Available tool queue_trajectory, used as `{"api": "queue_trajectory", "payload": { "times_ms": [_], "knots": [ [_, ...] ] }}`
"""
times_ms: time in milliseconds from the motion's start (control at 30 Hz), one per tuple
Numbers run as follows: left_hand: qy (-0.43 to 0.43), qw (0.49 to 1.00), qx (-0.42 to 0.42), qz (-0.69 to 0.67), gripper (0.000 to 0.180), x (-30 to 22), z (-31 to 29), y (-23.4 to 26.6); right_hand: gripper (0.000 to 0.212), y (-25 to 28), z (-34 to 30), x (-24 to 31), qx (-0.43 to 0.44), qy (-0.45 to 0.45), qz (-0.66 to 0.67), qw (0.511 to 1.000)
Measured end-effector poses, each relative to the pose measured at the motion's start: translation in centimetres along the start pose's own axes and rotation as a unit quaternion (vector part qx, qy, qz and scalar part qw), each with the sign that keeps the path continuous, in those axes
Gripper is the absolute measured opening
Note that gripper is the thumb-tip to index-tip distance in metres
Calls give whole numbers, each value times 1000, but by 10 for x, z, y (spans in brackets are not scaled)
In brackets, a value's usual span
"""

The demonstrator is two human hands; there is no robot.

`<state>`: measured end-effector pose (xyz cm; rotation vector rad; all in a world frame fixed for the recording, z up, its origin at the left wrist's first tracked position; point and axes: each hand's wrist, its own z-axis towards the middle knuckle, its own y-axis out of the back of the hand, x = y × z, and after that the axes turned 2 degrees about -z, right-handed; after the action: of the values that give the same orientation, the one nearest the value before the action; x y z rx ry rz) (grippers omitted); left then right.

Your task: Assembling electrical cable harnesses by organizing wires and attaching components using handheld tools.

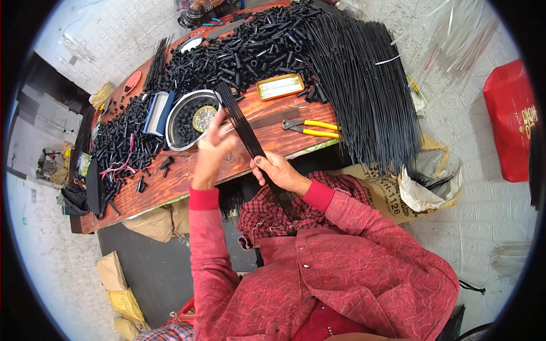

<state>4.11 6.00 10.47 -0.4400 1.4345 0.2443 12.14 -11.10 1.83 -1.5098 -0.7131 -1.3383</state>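
My right hand (pixel 278 171) is wrapped round a flat bundle of thin black rods (pixel 245 132), thumb on top. The bundle slants from the bowl's right rim down to the checked cloth on my lap. My left hand (pixel 215 145) is beside its upper part, somewhat blurred, with fingers stretched apart; I make out nothing in them. Just beyond that hand stands a round metal bowl (pixel 172 126) with small black pieces. Inside it sits a round yellow-rimmed dish of small silvery pieces (pixel 205 119).
Black tubular parts (pixel 239 59) are heaped across the reddish wooden table (pixel 170 184). Long black rods (pixel 364 91) hang over its right edge. Yellow-handled pliers (pixel 313 128), a flat bar (pixel 276 118), a yellow-rimmed tray (pixel 280 86) and a blue-and-white box (pixel 159 112) lie around the bowl.
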Motion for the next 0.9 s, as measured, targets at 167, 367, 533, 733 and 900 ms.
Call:
{"api": "queue_trajectory", "payload": {
  "times_ms": [167, 367, 533, 733, 900],
  "knots": [
    [-11, 992, 93, 89, 50, -55, 42, 3, 31, -3, 5, 0, 27, -15, 0, 1000],
    [29, 987, 130, 88, 37, -59, 49, 0, 39, 11, 9, 18, 146, -46, 73, 986],
    [-19, 985, 102, 134, 32, -80, 25, -20, 63, 19, 24, 33, 208, -52, 155, 964],
    [-181, 940, 121, 264, 24, -115, -43, -100, 39, 25, 34, 22, 87, -72, 285, 952],
    [-284, 862, 419, -28, 27, -97, -110, -176, 31, -2, -38, 27, 12, -186, 198, 962]
  ]
}}
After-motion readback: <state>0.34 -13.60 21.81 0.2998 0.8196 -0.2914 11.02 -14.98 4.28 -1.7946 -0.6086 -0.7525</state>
